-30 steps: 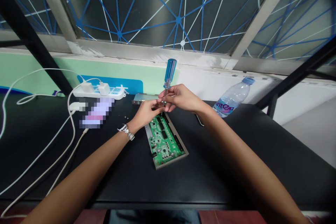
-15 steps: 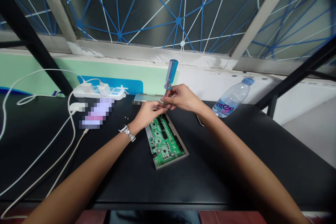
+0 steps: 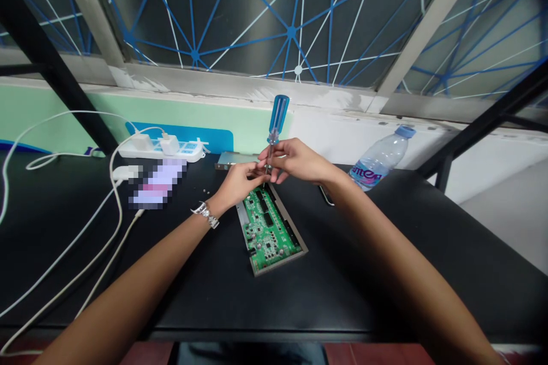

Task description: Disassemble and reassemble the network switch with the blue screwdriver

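Observation:
A screwdriver (image 3: 279, 115) with a clear blue handle stands nearly upright, its tip pointing down at the far end of a green circuit board (image 3: 268, 228). My right hand (image 3: 295, 161) is closed, its fingers around the metal shaft below the handle. Close against the lower shaft, the thumb and fingers of my left hand (image 3: 242, 183) are pinched together; what lies between them is hidden. The board sits in a shallow metal tray (image 3: 280, 265) on the black table. Behind my hands lies a flat metal piece (image 3: 240, 159), partly covered by them.
Small screws (image 3: 206, 191) lie left of my left hand. A blurred-out phone (image 3: 156, 185), white cables (image 3: 117, 211) and a power strip (image 3: 188, 151) occupy the left side. A water bottle (image 3: 381, 159) leans at the right, near a dark object (image 3: 326, 196) partly behind my right forearm.
The screwdriver handle has turned slightly, and my right fingers have shifted a little left along the shaft. The board stays in place.

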The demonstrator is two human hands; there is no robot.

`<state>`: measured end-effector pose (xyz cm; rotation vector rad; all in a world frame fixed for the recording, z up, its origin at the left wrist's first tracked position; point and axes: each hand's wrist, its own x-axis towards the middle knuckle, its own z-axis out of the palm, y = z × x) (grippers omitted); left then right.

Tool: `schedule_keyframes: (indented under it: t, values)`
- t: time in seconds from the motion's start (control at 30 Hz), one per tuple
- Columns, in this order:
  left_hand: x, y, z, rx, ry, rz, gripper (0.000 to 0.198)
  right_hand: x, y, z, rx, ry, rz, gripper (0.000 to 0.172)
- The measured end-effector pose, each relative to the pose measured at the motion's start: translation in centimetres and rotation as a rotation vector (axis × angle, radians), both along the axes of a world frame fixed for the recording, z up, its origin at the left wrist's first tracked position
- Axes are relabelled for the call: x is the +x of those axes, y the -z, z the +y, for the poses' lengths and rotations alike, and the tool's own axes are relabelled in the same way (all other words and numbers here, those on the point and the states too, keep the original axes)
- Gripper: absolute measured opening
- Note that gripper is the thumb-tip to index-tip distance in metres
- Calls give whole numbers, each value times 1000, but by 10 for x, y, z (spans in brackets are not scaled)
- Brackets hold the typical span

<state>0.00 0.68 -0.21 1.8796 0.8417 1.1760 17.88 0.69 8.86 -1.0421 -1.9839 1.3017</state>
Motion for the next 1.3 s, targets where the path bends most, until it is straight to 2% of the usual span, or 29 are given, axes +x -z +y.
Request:
schedule_keyframes:
  t: [0.1, 0.2, 0.4, 0.5, 0.7, 0.93, 1.13, 1.3]
  values:
    - [3, 0, 0, 19, -18, 33, 13, -4, 1, -2, 7, -21, 17, 16]
    - [8, 1, 0, 13, -32, 32, 15, -8, 3, -3, 41, 17, -11, 15]
    - [12, 3, -1, -104, -28, -75, 18, -9, 8, -2, 303, 219, -178, 17]
    - [7, 1, -4, -120, 7, -85, 20, -5, 8, 1, 241, 212, -169, 19]
    - [-4, -1, -3, -24, -42, -3, 18, 0, 5, 3, 98, 126, -45, 8]
    - [-1, 3, 1, -7, 28, -21, 19, -3, 1, -2, -57, 70, 40, 11]
    - [6, 4, 2, 12, -23, 21, 16, -11, -2, -9, -64, 38, 33, 13]
    - [11, 4, 1, -23, -47, -8, 17, -11, 8, -4, 106, 145, -10, 19]
